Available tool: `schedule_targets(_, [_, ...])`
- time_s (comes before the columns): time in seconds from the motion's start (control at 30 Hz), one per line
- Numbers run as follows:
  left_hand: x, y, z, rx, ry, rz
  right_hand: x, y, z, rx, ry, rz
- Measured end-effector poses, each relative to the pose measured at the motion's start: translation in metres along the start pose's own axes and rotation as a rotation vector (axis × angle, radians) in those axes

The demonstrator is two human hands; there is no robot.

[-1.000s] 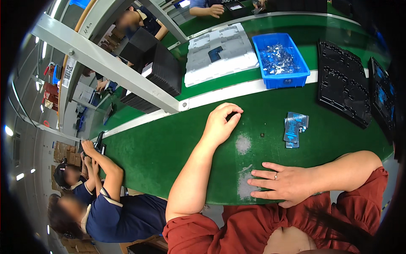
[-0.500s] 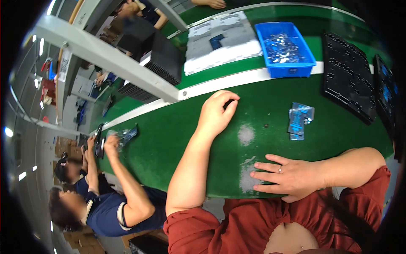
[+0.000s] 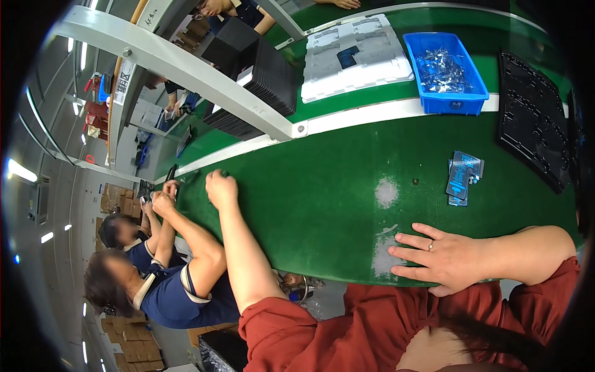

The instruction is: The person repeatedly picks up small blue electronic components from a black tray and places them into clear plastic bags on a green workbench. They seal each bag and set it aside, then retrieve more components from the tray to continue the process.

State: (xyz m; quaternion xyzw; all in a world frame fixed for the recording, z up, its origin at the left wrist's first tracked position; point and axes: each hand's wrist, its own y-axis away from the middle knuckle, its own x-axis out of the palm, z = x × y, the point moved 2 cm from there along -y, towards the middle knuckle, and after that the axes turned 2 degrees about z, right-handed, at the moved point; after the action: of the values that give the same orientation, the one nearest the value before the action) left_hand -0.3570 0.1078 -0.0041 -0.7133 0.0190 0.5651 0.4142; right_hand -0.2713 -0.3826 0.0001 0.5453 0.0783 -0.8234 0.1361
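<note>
My left arm reaches out to the left along the green bench [image 3: 310, 211]. At its end my left hand [image 3: 221, 191] is closed, fingers curled; a small dark patch shows at the fingertips, too unclear to name. My right hand [image 3: 427, 255], with a ring on one finger, lies palm down near the front edge, fingers spread beside a worn grey patch [image 3: 385, 257]. Beyond it, to the right, rests a small pile of flat dark rectangular pieces with blue markings [image 3: 460, 178]. Neither hand touches the pile.
A co-worker's hands [image 3: 162, 201] are close to my left hand. Behind a white rail [image 3: 347, 119] are a white foam tray [image 3: 365, 68], a blue bin [image 3: 454, 105] of small shiny parts, and stacked black trays [image 3: 266, 80]. A black moulded tray [image 3: 534, 124] leans at the right.
My left hand has swung left, from the middle of the bench toward the co-worker. The view has shifted left a little. My right hand stays flat in its place.
</note>
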Motion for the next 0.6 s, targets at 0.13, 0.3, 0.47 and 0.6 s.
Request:
schedule_targets(0.13, [0.033, -0.009, 0.076, -0.105, -0.089, -0.106, 0.002, 0.001, -0.001, -0.002, -0.022, 0.02])
schedule_targets(0.3, [0.027, -0.006, 0.073, -0.196, -0.171, 0.205, 0.005, 0.0, -0.004, -0.008, -0.038, 0.055])
schedule_targets(0.47, [-0.015, 0.032, -0.011, 0.056, 0.382, 0.198, 0.002, 0.0, -0.003, 0.003, -0.012, 0.066])
schedule_targets(0.6, [-0.063, 0.094, -0.092, -0.028, 1.145, 0.558, 0.001, 0.001, -0.002, 0.006, 0.004, 0.061])
